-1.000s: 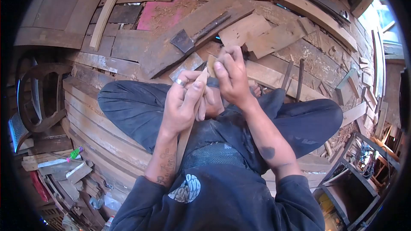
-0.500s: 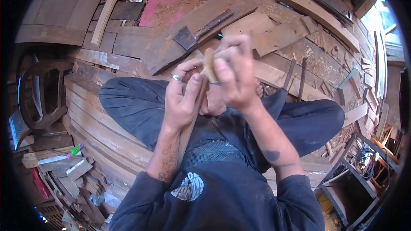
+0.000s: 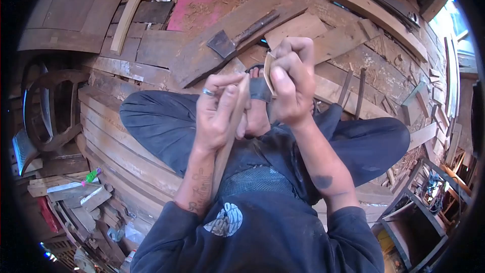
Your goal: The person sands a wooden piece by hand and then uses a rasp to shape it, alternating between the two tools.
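Above the lap, left hand point(image 3: 218, 116) stays closed around the upright wooden strip point(image 3: 228, 136); right hand point(image 3: 292, 88), pinching a small wood piece point(image 3: 269, 73), has lifted off the strip's tip, ending that stroke.

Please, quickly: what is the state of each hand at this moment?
Left hand: closed around a long wooden stick, holding it.
Right hand: closed, gripping a small flat wooden piece.
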`<action>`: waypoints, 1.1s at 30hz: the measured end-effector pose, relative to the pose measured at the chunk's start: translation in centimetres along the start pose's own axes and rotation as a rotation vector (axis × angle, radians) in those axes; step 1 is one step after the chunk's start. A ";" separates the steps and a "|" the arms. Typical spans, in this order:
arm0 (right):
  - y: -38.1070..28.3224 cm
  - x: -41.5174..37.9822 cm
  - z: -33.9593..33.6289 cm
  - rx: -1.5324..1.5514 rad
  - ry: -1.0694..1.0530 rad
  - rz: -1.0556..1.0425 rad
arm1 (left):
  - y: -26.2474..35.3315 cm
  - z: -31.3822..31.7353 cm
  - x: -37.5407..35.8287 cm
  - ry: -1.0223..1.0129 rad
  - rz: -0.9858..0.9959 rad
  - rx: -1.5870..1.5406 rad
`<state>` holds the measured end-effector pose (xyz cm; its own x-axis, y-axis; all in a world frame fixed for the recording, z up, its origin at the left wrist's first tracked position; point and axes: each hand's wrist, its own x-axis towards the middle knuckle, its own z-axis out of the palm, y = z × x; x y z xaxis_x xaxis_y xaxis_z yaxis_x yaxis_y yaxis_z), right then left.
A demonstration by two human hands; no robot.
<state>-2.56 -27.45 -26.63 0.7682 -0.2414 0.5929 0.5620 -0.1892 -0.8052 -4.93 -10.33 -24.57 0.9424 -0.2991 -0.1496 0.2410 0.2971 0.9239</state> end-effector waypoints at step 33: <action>2.8 -3.7 -1.8 -0.045 0.055 0.093 | -2.1 0.7 1.0 -0.206 -0.015 -0.084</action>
<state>-4.37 -28.82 -31.08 0.7979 -0.3111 0.5163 0.4739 -0.2055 -0.8563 -4.64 -11.88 -26.40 0.8734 -0.4803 -0.0804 0.2815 0.3634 0.8881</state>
